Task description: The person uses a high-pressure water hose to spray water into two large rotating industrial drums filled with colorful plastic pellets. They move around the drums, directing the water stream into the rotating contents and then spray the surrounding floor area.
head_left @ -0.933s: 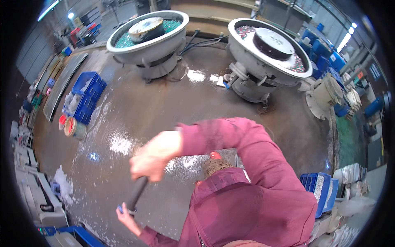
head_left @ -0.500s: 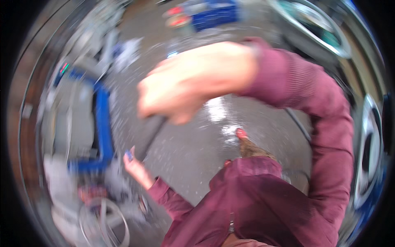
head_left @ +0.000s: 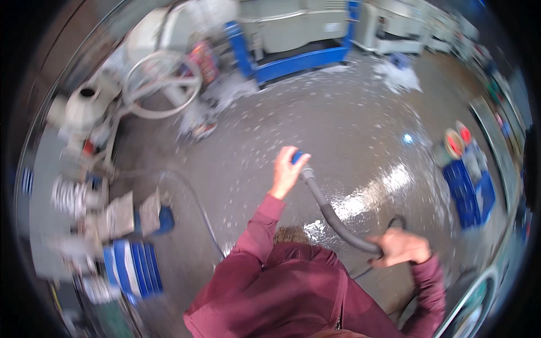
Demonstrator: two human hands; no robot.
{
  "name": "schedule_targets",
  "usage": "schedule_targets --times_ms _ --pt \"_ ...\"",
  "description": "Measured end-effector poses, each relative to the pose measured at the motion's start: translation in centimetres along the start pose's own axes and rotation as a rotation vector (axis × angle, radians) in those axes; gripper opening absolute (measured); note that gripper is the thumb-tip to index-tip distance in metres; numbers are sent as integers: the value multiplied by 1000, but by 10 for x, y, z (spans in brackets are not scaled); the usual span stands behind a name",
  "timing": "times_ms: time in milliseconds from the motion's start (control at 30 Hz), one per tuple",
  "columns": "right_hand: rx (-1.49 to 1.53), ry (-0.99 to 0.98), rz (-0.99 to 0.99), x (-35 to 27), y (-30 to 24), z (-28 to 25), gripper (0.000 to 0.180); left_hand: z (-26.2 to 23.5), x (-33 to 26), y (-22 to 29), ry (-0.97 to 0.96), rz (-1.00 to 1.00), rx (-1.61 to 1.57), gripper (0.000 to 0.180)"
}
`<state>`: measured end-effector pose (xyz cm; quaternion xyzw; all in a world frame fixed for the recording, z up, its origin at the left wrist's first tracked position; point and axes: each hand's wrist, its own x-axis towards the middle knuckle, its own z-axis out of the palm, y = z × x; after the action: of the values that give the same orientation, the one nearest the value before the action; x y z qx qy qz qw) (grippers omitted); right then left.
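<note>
A thick grey hose (head_left: pixel 336 221) curves across in front of my body. My left hand (head_left: pixel 284 173) is closed around its upper end, where a blue piece (head_left: pixel 298 157) shows between thumb and fingers next to a light grey collar (head_left: pixel 307 173). Lower down to the right, my right hand (head_left: pixel 401 249) grips the hose at its other visible end. A dark loop of thinner hose (head_left: pixel 397 221) shows behind that hand. Below both hands lies a wet grey floor (head_left: pixel 253 186) speckled with white foam.
A machine in a blue frame (head_left: pixel 301 65) stands ahead. Far left is a white spoked wheel (head_left: pixel 160 84), with blue crates (head_left: pixel 132 269) nearer. Blue bins (head_left: pixel 470 188) sit at right beside a bucket (head_left: pixel 452 143). A thin hose (head_left: pixel 194 194) trails over the floor at left.
The view has swung left, so the blue-framed machine is now ahead. My right hand has dropped from high in front to low right. My left hand has come up to the middle.
</note>
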<state>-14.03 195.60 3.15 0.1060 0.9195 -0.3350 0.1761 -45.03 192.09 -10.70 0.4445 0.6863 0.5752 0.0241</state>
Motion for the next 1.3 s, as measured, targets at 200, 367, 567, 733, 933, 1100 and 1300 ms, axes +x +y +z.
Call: schedule_targets --times_ms 200,367,567,733,933,1100,1300 --pt "851 -48 107 96 44 93 28 -23 -18 18 -15 43 467 24" --pt "515 355 45 185 51 144 23 -41 -20 -50 -126 -58 881 29" --pt "203 231 167 250 43 145 39 -73 -21 -147 -357 -478 962 39" --pt "184 217 207 317 55 136 37 -83 23 -213 -389 -552 970 37" --pt "163 232 316 399 61 92 35 -57 104 -337 -281 -920 750 44" --pt "280 257 315 467 84 62 32 -76 180 -332 -364 -966 674 47" --pt "426 340 191 537 157 32 22 -140 227 -219 -323 -618 -869 57"
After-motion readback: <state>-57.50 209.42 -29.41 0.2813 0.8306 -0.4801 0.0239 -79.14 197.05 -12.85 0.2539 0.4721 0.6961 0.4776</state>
